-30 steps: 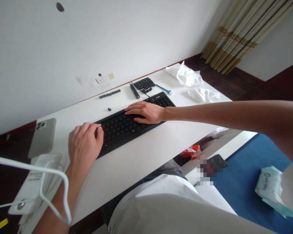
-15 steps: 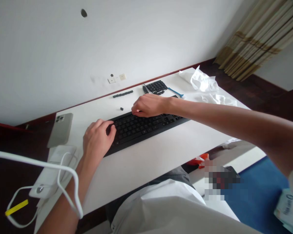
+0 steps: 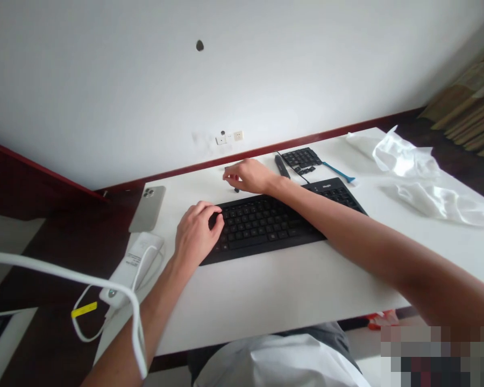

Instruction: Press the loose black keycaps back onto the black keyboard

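Note:
A black keyboard lies on the white table. My left hand grips its left end, thumb at the front and fingers over the back. Beyond the keyboard's back edge, my right hand hovers over the table with its fingers curled together. Whatever they pinch, if anything, is too small to make out. Just below those fingertips lies a loose black keycap. The row of keycaps behind is mostly covered by this hand. My right forearm crosses over the right part of the keyboard.
A block of black keycaps, a dark stick-like item and a blue tool lie at the back. Clear plastic wrapping is on the right. To the left are a phone and a white power strip with a cable.
My right hand has moved from the keyboard's upper edge back over the table toward the row of keycaps. My left hand keeps its hold. The camera view has shifted.

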